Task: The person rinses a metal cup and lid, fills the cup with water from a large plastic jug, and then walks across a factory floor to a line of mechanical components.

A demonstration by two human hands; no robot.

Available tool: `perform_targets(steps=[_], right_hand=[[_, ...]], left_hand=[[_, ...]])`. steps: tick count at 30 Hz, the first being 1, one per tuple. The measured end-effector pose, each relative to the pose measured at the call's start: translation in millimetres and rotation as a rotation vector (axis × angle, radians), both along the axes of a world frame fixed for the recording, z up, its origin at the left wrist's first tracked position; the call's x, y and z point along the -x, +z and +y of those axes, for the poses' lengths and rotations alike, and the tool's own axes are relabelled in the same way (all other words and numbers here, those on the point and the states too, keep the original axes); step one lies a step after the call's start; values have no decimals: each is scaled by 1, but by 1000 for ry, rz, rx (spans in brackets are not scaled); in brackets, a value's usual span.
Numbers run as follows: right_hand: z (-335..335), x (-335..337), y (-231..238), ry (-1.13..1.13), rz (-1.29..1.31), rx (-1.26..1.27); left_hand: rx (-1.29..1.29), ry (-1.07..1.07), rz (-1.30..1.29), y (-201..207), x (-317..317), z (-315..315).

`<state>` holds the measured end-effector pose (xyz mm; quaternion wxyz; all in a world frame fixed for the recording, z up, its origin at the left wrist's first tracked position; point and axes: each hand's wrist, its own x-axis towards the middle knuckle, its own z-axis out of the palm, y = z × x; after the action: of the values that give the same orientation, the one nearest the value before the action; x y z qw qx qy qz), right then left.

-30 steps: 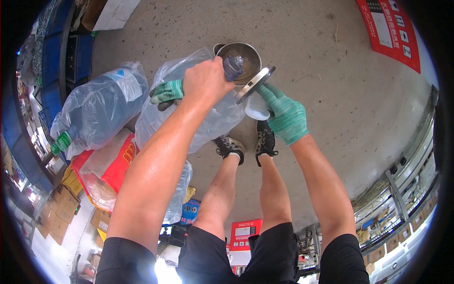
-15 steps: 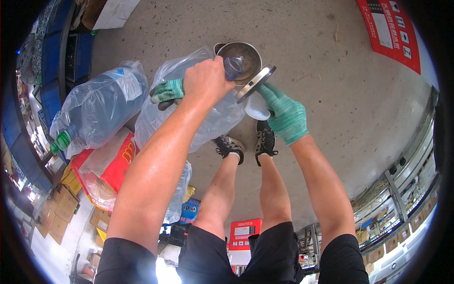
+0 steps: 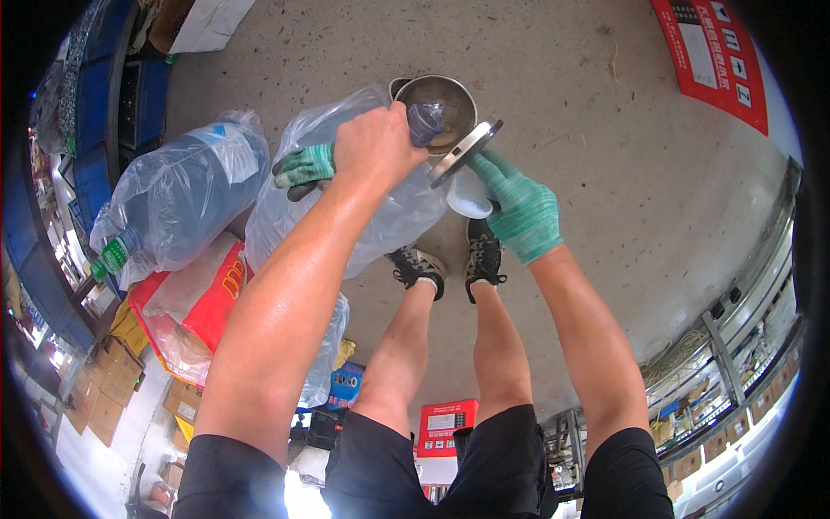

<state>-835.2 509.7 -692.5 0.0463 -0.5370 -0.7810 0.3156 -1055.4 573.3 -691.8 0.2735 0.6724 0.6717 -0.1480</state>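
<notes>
Bare, my left hand is closed round the neck of a large clear plastic water jug in a plastic bag. The jug's mouth tilts over an open metal kettle on the floor. A green knitted glove with dark fingertips lies on the jug beside my left hand. Gloved in green, my right hand holds a round metal kettle lid edge-on beside the kettle's rim. A translucent plastic cap is also by its fingers, which partly hide how it is held.
Another bagged water jug with a green cap lies at left, next to a red and clear package. Blue bins line the left side. A red and white box stands at far right; metal shelving runs along the right.
Almost nothing differs. Both hands, the jug and the lid keep their places, apart from a very slight shift of the whole picture.
</notes>
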Motion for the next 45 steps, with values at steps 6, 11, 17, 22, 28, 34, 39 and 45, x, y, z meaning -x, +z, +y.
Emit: perform_targets(steps=[6,11,17,22,28,34,39,45], right_hand=[[1,1,2,2,-4,10],[1,2,3,11,-10,0],[0,0,1,14,-16,-5],[1,2,3,5,-2,8],[0,2,2,6,-15,8],[0,3,3,-5,-11,0],[-2,1,-1,-7,-3,-6],[-2,1,-3,-4,10,6]], left_hand=[[5,6,-4,0,0,0],[3,5,-1,1,1,0],[13,15,-12,0,0,-1],[-21,39,-47,-1,2,-2],[3,13,-8,-1,2,-1],[-13,4,-13,0,1,-2],[-20,11,-16,0,1,-2],[-10,36,-38,5,6,-8]])
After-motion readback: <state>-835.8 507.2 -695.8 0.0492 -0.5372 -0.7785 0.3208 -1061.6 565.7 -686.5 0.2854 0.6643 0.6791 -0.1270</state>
